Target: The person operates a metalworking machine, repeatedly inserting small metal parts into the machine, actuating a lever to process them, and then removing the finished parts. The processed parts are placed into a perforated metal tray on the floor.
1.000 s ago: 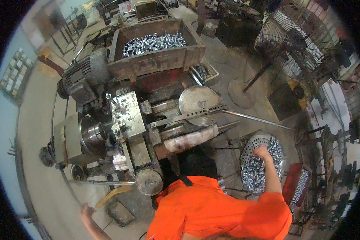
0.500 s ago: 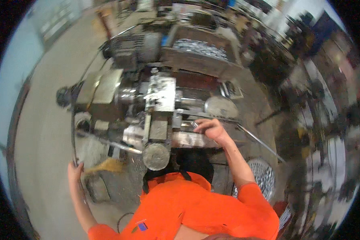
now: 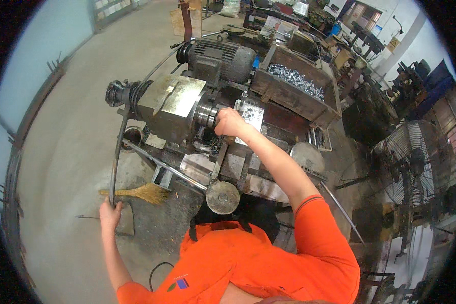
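Observation:
My left hand (image 3: 110, 214) is closed round the lower end of a long dark metal lever (image 3: 117, 157) that runs up to the headstock. My right hand (image 3: 230, 122) is at the front of the lathe chuck (image 3: 206, 116), its fingers curled in against the chuck's mouth. What those fingers pinch is hidden behind the back of the hand. Just right of them lies the chip-strewn tool slide (image 3: 252, 115). The pale metal headstock cover (image 3: 173, 95) is left of the chuck. A round handwheel (image 3: 223, 197) stands at the machine's front.
A wooden box (image 3: 297, 93) full of small shiny metal parts sits behind the lathe, beside a motor (image 3: 222, 58). A straw broom (image 3: 142, 193) lies on the floor at left. One long rod (image 3: 342, 213) juts out at right, near a caged fan (image 3: 408, 162).
My right hand has moved left and away from me, from the front right of the lathe, where it held a small shiny part, to the chuck. My left hand still grips the lever.

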Demonstrator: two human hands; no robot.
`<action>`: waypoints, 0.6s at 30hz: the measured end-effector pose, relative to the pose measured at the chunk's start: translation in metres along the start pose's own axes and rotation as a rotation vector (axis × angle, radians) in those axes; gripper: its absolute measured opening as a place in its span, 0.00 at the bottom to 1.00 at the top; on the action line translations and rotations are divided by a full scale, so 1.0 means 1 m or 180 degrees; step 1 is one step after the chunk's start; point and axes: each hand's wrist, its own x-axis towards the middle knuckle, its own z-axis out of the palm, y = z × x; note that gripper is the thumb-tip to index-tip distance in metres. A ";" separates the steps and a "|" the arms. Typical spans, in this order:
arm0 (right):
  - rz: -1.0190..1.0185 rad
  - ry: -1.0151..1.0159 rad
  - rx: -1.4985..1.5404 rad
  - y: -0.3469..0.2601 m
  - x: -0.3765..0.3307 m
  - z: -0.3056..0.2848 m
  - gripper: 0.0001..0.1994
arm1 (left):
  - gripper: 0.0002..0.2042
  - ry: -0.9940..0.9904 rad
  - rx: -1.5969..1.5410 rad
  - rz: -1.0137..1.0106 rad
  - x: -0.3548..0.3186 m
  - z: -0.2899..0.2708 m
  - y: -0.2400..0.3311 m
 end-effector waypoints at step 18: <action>0.1028 0.0590 0.1400 -0.017 0.005 -0.012 0.14 | 0.12 0.0455 0.1250 0.0183 0.014 0.005 -0.002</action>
